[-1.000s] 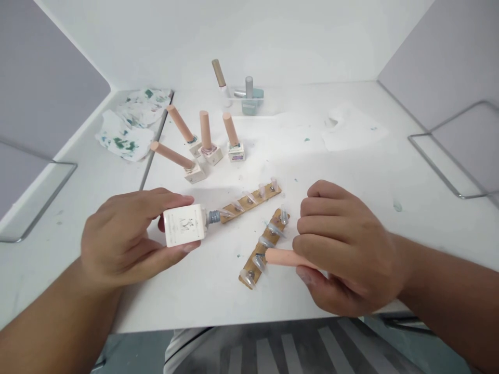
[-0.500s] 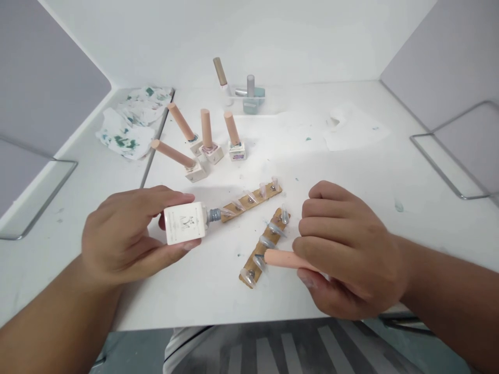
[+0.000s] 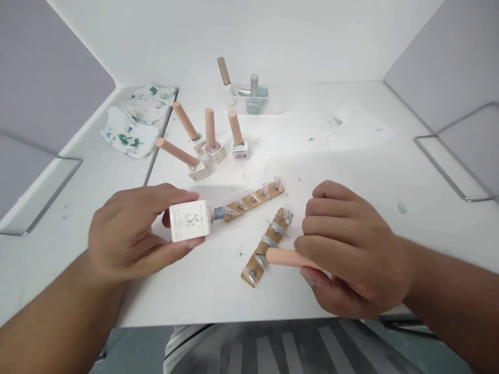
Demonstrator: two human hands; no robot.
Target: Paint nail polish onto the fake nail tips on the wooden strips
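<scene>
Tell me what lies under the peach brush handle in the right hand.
Under the peach brush handle lies a wooden strip carrying clear nail tips. The brush tip itself cannot be made out, and the right hand covers the handle's rear.

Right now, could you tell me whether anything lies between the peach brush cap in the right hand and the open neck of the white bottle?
Nothing visible: bare white table separates peach brush cap from white bottle; the cardboard nail strip sits beneath the cap's tip.

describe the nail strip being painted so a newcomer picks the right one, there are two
On the white table, look between the two hands near its front edge. Two tan strips lie there; take the nearer strip, the steeply slanted one beside the right hand. Only this one has the peach brush handle at its nail tips; the other strip starts at the bottle neck.
</scene>
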